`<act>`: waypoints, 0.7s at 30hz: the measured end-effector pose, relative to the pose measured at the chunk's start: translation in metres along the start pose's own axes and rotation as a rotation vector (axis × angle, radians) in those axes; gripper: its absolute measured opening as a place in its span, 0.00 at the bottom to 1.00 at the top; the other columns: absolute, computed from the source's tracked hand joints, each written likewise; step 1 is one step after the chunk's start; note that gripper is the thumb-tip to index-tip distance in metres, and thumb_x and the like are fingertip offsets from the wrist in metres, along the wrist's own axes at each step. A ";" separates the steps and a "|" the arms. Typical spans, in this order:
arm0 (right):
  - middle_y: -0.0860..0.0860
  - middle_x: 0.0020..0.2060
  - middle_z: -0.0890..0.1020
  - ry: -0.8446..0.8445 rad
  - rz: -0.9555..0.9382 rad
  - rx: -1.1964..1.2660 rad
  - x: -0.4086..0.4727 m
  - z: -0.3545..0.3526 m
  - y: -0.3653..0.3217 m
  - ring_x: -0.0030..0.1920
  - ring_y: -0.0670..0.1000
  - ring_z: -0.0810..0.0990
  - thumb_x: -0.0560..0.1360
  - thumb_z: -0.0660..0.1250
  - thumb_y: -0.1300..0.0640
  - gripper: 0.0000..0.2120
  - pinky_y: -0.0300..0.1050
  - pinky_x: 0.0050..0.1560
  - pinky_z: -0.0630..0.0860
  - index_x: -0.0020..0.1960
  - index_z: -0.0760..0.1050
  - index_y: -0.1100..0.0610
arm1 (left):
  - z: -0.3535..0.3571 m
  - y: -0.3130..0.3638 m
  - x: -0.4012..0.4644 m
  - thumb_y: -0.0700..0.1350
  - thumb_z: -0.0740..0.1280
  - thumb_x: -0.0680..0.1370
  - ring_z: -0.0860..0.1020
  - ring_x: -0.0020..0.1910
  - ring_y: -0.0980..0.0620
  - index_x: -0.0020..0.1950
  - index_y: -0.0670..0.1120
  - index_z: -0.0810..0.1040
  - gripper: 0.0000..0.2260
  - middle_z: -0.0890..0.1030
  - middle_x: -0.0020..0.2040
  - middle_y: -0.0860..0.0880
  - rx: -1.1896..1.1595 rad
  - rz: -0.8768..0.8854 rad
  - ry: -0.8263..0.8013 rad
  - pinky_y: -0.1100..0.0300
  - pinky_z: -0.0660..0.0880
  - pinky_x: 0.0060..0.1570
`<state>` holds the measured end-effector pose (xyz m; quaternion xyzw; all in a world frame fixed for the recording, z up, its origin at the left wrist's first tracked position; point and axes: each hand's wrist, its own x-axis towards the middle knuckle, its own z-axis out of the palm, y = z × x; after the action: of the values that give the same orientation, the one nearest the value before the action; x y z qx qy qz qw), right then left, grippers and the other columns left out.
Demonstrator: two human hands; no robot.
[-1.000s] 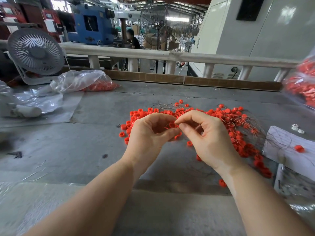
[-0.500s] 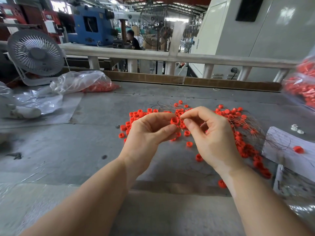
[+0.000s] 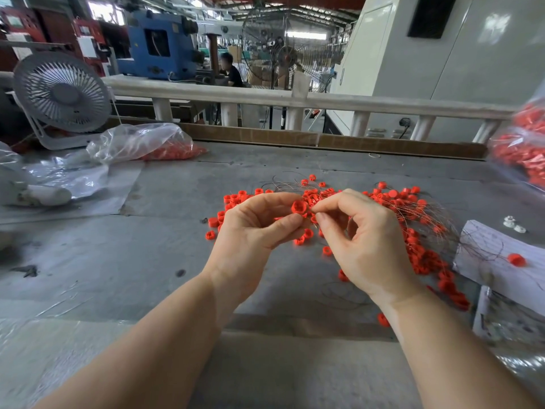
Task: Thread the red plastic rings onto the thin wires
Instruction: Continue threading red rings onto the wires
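Dozens of loose rings (image 3: 383, 199) cover the table (image 3: 147, 261), unthreaded; my left hand (image 3: 250, 228) pinches one ring (image 3: 299, 207), my right hand (image 3: 362, 240) apparently pinching a wire.

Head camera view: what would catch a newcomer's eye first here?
The scatter of red rings across the middle of the grey table, tangled with thin wires. Right in front of it, the left hand pinches one ring while the right hand meets it fingertip to fingertip. A white fan stands far left.
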<state>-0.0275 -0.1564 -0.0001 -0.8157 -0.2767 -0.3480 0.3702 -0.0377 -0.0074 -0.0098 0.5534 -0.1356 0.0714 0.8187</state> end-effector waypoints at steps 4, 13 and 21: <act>0.40 0.34 0.73 0.000 -0.007 -0.025 -0.001 0.000 0.001 0.34 0.36 0.70 0.71 0.66 0.63 0.04 0.26 0.38 0.64 0.41 0.79 0.59 | 0.000 0.000 0.000 0.38 0.70 0.64 0.83 0.40 0.52 0.41 0.49 0.85 0.09 0.85 0.40 0.48 -0.029 -0.013 -0.002 0.63 0.79 0.41; 0.43 0.33 0.74 0.017 0.010 -0.035 -0.001 0.000 0.002 0.33 0.40 0.71 0.71 0.65 0.62 0.05 0.31 0.37 0.67 0.41 0.79 0.59 | -0.001 0.008 0.001 0.39 0.67 0.65 0.84 0.42 0.52 0.45 0.42 0.85 0.11 0.84 0.43 0.43 -0.210 -0.182 -0.010 0.66 0.78 0.40; 0.44 0.32 0.75 0.031 0.020 -0.034 0.000 0.000 0.000 0.33 0.42 0.72 0.71 0.65 0.62 0.05 0.33 0.36 0.69 0.41 0.80 0.59 | 0.002 0.007 0.002 0.37 0.66 0.66 0.84 0.44 0.51 0.44 0.42 0.85 0.11 0.85 0.43 0.44 -0.227 -0.170 0.017 0.67 0.78 0.40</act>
<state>-0.0273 -0.1566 -0.0004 -0.8193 -0.2567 -0.3613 0.3638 -0.0385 -0.0061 -0.0021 0.4660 -0.0884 -0.0090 0.8803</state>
